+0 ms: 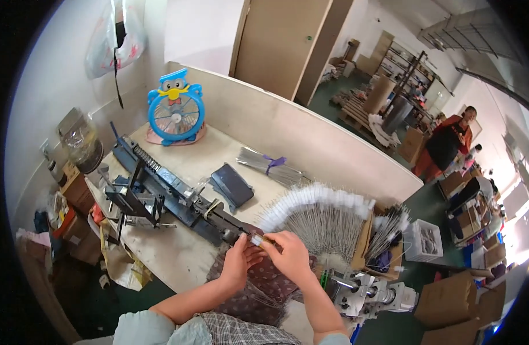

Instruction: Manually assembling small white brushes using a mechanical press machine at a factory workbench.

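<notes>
My right hand [286, 253] pinches a small whitish piece [257, 239] between thumb and fingers, right at the end of a long dark bench machine [178, 195]. Close beside it, my left hand [239, 265] has its fingers curled in by the same machine end; what it grips, if anything, is hidden. A dark dotted cloth [258, 293] lies under both hands. To the right spreads a fan of thin metal wires [327, 227] with white tufted ends.
A blue cartoon-shaped fan [176, 118] stands at the back, near a dark flat case [232, 187] and a tied wire bundle [270, 164]. A silver machine [371, 296] sits at right by a carton of wires [385, 244]. Beyond the partition [310, 123] a person [445, 141] stands.
</notes>
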Available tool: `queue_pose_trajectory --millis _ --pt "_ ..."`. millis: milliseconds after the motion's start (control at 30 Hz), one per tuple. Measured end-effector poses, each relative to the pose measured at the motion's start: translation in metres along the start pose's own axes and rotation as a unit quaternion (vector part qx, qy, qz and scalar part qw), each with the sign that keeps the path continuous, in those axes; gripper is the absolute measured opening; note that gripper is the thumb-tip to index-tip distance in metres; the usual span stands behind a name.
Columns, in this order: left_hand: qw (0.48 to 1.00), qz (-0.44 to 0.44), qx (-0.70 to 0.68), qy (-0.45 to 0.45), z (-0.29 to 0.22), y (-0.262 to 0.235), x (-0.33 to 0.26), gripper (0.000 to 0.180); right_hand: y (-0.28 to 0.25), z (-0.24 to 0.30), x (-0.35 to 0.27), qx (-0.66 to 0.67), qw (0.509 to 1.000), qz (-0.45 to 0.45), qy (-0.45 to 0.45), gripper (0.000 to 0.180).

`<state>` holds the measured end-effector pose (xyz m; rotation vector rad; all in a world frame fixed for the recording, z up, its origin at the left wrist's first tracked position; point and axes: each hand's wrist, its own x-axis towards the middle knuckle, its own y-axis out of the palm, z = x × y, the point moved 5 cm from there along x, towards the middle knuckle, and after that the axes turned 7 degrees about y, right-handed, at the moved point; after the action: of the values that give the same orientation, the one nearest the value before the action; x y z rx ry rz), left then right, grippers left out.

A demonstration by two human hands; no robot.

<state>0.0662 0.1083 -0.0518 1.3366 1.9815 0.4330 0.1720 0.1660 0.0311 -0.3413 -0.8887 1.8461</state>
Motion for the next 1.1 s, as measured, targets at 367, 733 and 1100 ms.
queue_pose_trajectory --millis 367,733,1100 --pt "0.996 0.022 -0.077 0.039 -0.002 0.008 -0.007 0.028 0.004 0.026 -0.015 -0.155 0.971 -0.157 -0.091 0.030" --pt "0.994 0.002 -0.090 0.062 -0.001 0.008 -0.007 0.016 0.000 0.015 -0.025 -0.161 0.971 -0.134 -0.115 0.022" --pt "0.994 -0.030 -0.076 0.070 0.005 0.002 -0.006 0.016 -0.002 0.019 -0.026 -0.108 0.977 -0.138 -0.122 0.026"
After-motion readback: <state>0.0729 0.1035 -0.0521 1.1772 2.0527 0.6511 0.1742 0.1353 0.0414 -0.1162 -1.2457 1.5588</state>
